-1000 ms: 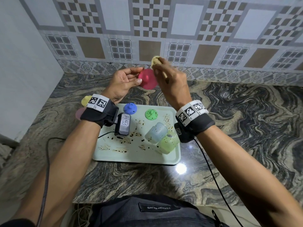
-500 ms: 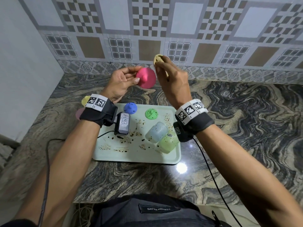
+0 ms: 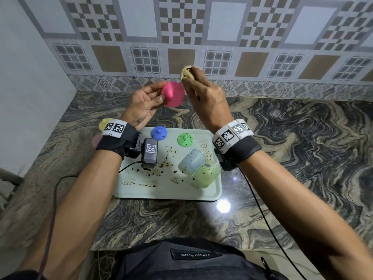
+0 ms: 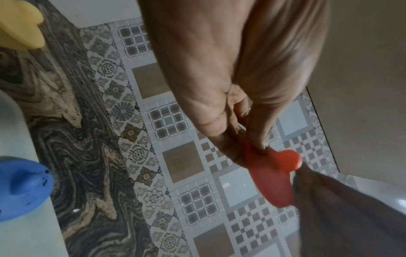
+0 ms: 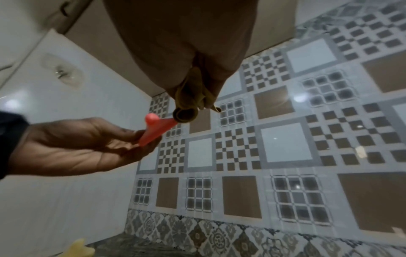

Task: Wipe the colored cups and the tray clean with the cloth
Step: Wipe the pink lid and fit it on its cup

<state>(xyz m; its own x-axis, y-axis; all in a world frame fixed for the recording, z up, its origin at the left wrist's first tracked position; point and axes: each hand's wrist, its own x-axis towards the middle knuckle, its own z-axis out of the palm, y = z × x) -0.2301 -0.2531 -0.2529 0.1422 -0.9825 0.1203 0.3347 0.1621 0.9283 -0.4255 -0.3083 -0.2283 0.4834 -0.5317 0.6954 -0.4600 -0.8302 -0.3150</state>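
The pink lid (image 3: 173,94) is held up above the counter (image 3: 292,138), behind the tray (image 3: 167,190). The left hand (image 3: 143,104) pinches its edge between thumb and fingertips (image 4: 259,139), knob toward the person. The right hand (image 3: 205,100) is closed round a bunched yellow cloth (image 3: 187,73), whose rolled end touches the lid's rim in the right wrist view. On the stained tray sit a blue lid (image 3: 159,133), a green lid (image 3: 185,139) and two cups (image 3: 199,166) lying together.
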